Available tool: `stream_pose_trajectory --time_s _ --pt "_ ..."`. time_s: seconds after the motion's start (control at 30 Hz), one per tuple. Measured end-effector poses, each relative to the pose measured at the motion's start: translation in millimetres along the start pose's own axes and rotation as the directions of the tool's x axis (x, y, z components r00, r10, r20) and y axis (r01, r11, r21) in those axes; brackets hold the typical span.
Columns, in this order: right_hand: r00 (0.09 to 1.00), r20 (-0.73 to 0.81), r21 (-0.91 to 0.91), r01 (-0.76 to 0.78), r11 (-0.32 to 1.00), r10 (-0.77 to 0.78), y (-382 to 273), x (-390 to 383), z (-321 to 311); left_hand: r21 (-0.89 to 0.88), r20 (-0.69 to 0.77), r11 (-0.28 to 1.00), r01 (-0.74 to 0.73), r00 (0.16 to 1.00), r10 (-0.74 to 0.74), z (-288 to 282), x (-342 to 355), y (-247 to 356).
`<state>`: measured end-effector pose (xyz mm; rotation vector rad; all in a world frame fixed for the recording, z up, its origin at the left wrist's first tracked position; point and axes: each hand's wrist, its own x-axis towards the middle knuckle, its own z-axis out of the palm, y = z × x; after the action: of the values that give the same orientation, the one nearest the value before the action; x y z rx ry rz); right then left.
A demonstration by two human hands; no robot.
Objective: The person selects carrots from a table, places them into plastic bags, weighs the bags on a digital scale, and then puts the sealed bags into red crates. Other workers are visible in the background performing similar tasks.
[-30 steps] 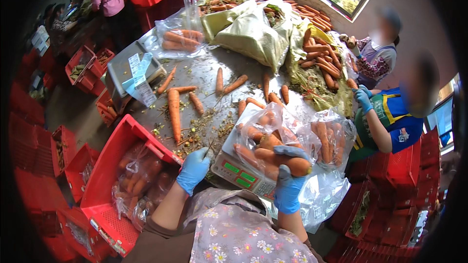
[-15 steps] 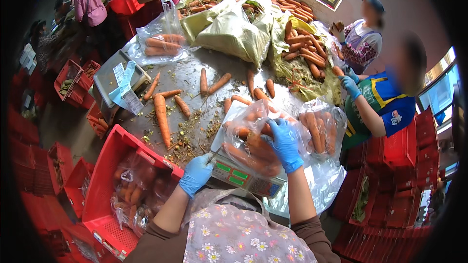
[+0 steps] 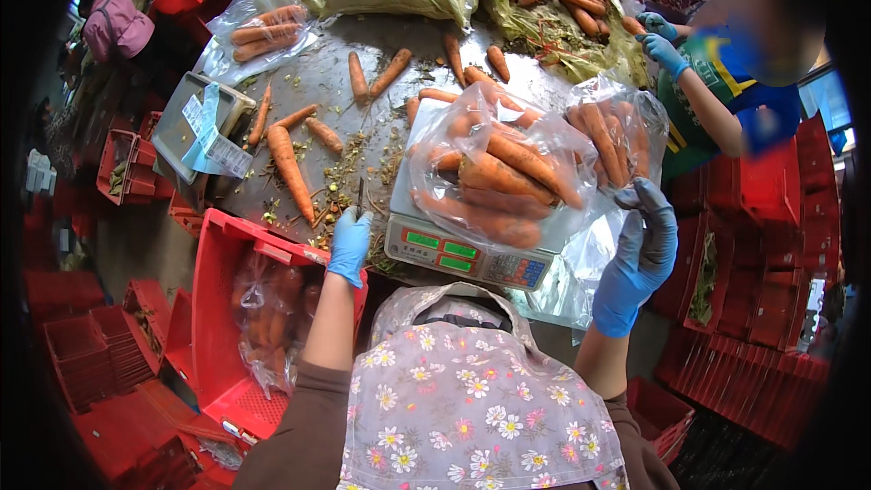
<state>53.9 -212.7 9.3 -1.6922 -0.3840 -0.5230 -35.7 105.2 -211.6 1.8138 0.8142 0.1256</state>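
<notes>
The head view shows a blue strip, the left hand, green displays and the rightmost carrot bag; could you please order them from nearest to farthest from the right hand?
1. Rightmost carrot bag: just beyond the right hand.
2. Green displays: left of that hand.
3. Left hand: farther left.
4. Blue strip: farthest left.

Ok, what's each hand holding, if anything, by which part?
The left hand holds a thin tool by its near end; I can't tell whether the right hand holds anything.
</notes>
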Motion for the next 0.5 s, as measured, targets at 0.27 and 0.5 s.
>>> stream_pose_trajectory --time_s 0.27,0.5 --pt "0.977 -0.117 -0.059 -0.187 0.981 0.18 23 -11 -28 0.131 -0.042 0.991 -0.029 0.999 0.034 -6 48 -3" --pt "0.935 0.345 -0.601 0.291 0.745 -0.087 57 8 36 -0.335 -0.081 0.866 -0.372 0.927 0.367 19 7 107"
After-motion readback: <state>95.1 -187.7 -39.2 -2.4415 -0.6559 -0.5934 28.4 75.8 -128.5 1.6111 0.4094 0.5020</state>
